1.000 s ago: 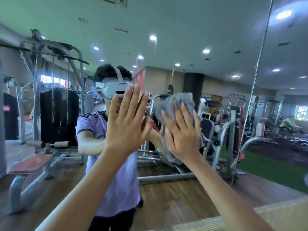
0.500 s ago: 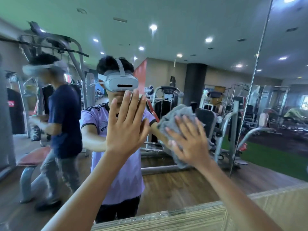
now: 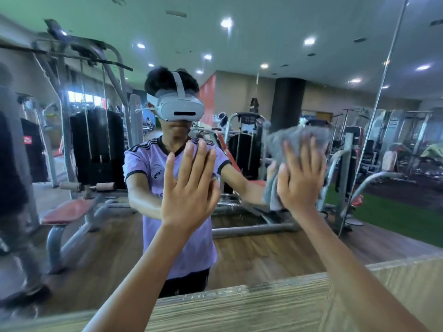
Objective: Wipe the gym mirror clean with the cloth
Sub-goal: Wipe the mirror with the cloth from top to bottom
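Observation:
A large wall mirror [image 3: 275,248] fills the view and reflects the gym. My right hand [image 3: 299,180] presses a grey cloth [image 3: 285,144] flat against the glass, right of centre, fingers spread over it. The cloth is blurred and bunched above and left of my palm. My left hand [image 3: 189,190] lies flat on the mirror with fingers apart and nothing in it, left of the cloth. Both forearms reach up from the bottom of the view.
A wood-grain ledge [image 3: 239,305] runs along the mirror's lower edge. A vertical seam [image 3: 374,116] splits the mirror panels to the right. The reflection shows me in a headset, weight machines, a bench and a blurred person at the far left edge.
My right hand has swept the cloth to the right across the glass. My left hand stays flat on the mirror. The person in the reflection has moved off to the far left.

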`<state>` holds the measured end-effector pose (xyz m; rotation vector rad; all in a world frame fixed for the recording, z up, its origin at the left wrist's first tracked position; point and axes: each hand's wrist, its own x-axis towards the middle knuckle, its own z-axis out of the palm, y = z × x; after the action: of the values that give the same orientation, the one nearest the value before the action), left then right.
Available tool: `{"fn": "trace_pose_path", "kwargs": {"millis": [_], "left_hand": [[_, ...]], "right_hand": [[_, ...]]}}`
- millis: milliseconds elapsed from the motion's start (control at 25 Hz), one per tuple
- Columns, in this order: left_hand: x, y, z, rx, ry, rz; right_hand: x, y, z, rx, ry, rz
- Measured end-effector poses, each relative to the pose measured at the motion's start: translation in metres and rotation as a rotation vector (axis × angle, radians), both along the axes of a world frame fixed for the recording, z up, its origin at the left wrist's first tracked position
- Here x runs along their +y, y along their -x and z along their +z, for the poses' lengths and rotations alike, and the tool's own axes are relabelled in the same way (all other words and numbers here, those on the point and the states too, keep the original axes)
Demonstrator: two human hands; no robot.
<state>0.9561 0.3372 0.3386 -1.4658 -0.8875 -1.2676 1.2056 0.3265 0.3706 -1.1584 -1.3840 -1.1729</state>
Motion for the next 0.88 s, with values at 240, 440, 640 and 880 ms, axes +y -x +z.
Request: {"fn": "trace_pose_path", "kwargs": {"millis": [240, 440, 640, 880], "left_hand": [[0.004, 0.003, -0.002, -0.011, 0.007, -0.024], [-0.001, -0.003, -0.002, -0.026, 0.059, 0.002], [-0.001, 0.006, -0.011, -0.008, 0.057, -0.020], [-0.002, 0.011, -0.048, 0.030, 0.065, 0.012]], "right_hand": [[-0.006, 0.065, -0.036, -0.132, -0.010, 0.084], [0.001, 0.024, 0.004, 0.189, -0.029, 0.013], [-0.002, 0.101, -0.021, 0.181, -0.041, 0.129], [0.002, 0.038, -0.031, 0.315, -0.019, 0.036]]}}
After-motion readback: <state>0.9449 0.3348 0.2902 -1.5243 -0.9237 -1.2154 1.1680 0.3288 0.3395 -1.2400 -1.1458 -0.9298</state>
